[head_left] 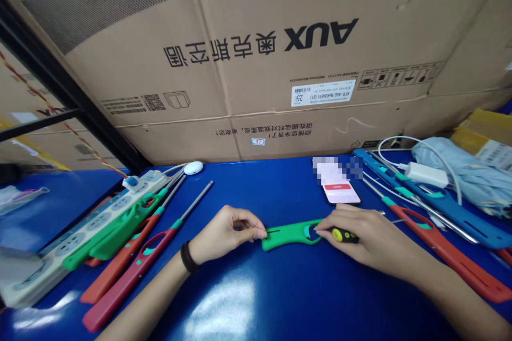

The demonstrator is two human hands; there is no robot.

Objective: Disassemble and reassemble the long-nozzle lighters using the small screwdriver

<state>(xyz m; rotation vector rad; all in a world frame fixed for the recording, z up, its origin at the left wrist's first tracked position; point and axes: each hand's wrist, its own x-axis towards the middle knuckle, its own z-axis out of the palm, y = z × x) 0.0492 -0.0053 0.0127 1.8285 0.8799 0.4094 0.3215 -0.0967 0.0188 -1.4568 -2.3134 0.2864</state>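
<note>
A green long-necked gas lighter [285, 235] lies crosswise in front of me on the blue table, with a teal trigger in its loop. My left hand [224, 233] pinches the lighter's left end between thumb and fingertips; a dark band circles that wrist. At the other end, my right hand [360, 232] covers the lighter's neck with its fingers. Tucked in that same hand is a screwdriver [343, 235] with a black and yellow handle. Part of its metal shaft seems to show behind the hand, though its tip cannot be made out.
Several lighters lie on both sides, including a crimson one [132, 272], a red one [448, 248] and a blue one [452, 208]. A power strip [72, 242] runs along the left. A phone [340, 186] sits behind my right hand. A large cardboard box [240, 80] walls off the back.
</note>
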